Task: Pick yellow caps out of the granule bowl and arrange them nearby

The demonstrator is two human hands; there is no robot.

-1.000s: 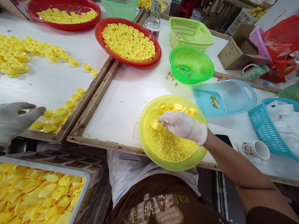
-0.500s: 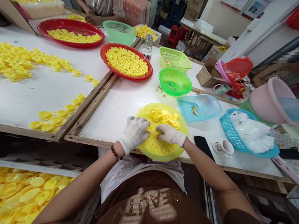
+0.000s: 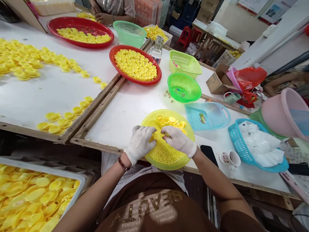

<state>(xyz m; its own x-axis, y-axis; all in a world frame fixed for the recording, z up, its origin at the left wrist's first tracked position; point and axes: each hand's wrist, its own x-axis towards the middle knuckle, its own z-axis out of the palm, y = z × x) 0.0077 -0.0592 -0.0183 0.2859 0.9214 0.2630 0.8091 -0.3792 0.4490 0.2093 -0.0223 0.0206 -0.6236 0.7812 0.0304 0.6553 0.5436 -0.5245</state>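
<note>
A yellow basin (image 3: 147, 120) stands at the table's front edge, right before me. Small yellow pellets (image 3: 166, 154) fill its near part, and several shallow yellow plastic cups (image 3: 172, 120) lie along its far side. Over the basin my left hand (image 3: 141, 141), in a white knit glove, is closed on a small yellow plastic cup (image 3: 154, 136). My right hand (image 3: 180, 140), gloved too, is pinched just beside that cup, with yellow pellets partly showing under its curled fingertips. How many it holds is hidden.
Beyond the basin are a red tray (image 3: 135, 80) full of yellow cups, a green bowl (image 3: 184, 93) and a blue scoop tray (image 3: 210, 116). To the right lie a phone (image 3: 209, 155), a mug (image 3: 229, 158) and a blue basket (image 3: 238, 138). A wooden rim (image 3: 96, 109) divides the tables.
My right hand has lifted out of the pellets and come up beside the cup in my left hand. The left hand stays near the basin's left side. The view has shifted slightly.
</note>
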